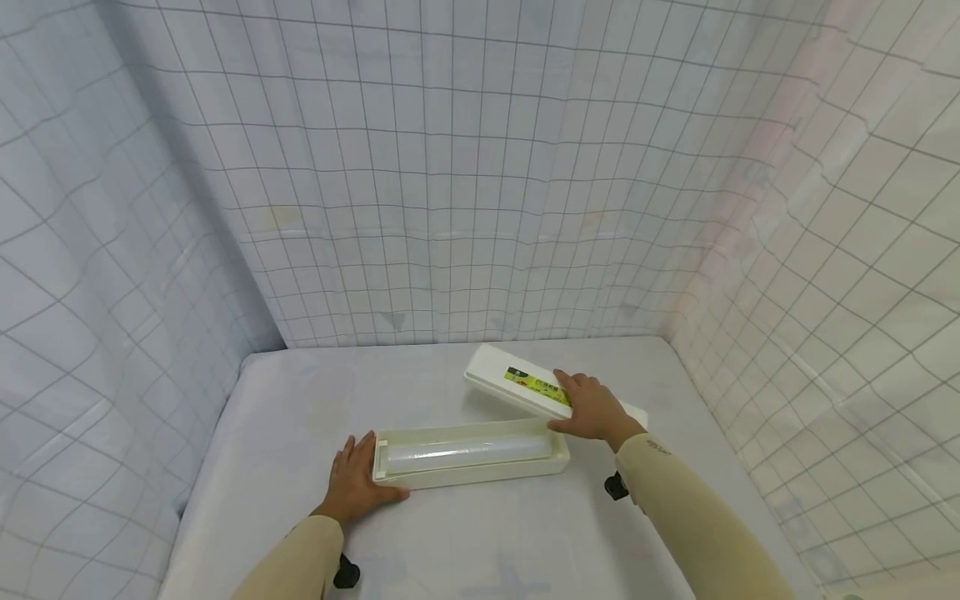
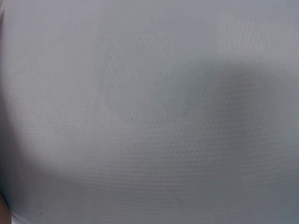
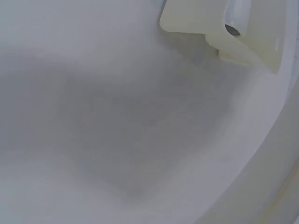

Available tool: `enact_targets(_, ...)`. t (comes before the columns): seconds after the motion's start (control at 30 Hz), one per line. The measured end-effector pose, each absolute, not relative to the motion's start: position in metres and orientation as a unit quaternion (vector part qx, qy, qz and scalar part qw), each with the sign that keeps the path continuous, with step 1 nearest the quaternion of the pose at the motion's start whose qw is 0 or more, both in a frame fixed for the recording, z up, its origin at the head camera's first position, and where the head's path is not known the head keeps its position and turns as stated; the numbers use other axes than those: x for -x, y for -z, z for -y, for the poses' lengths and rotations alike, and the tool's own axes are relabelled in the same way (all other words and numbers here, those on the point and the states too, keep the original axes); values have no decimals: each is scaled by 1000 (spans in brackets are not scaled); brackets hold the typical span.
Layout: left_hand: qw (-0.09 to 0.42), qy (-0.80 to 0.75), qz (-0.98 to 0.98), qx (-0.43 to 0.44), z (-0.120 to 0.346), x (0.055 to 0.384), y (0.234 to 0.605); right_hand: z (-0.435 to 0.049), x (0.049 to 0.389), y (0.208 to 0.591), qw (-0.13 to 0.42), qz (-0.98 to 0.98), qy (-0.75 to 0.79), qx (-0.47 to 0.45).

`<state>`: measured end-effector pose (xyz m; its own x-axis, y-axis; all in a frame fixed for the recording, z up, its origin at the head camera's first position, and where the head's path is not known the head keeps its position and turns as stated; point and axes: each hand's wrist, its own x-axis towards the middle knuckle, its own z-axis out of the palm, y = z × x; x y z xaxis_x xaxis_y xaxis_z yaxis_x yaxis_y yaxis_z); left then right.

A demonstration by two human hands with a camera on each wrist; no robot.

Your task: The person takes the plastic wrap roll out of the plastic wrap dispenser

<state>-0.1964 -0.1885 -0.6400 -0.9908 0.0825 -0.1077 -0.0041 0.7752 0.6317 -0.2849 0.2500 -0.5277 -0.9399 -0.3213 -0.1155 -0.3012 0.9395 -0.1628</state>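
A long, pale cling film dispenser box (image 1: 480,477) sits uncovered on the white table, with a roll of clear film (image 1: 468,453) lying inside it. My left hand (image 1: 354,482) holds the box's left end, the thumb along its front wall and the fingers by the back corner. Over the right back part, my right hand (image 1: 596,408) grips the white lid (image 1: 491,367), which is tilted and carries a yellow-green label. In the right wrist view, the box end (image 3: 191,16) shows at the top. Only cloth and shadow fill most of the left wrist view.
White cloth (image 1: 300,392) covers the tabletop. Grid-patterned sheets (image 1: 480,167) hang behind the table and along both sides. A small black device (image 1: 347,573) sits at my left wrist, another (image 1: 617,486) at my right.
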Motion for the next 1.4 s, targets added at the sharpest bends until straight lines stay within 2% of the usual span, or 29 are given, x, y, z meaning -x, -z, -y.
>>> enact_targets(0.33, 53, -339, -939, -23, 191, 197, 645, -271, 289, 535, 65, -988, 87, 114)
enact_targets(0.73, 70, -337, -939, -17, 193, 199, 647, -294, 290, 548, 57, -991, 80, 91)
enact_targets(0.97, 64, -336, -940, -19, 192, 198, 647, -306, 283, 547, 67, -990, 96, 74)
enact_targets(1.17, 45, -342, -939, -21, 191, 196, 647, -321, 276, 547, 55, -992, 98, 62)
enact_targets(1.4, 66, -336, -939, -16, 190, 197, 642, -346, 267, 548, 54, -993, 105, 25)
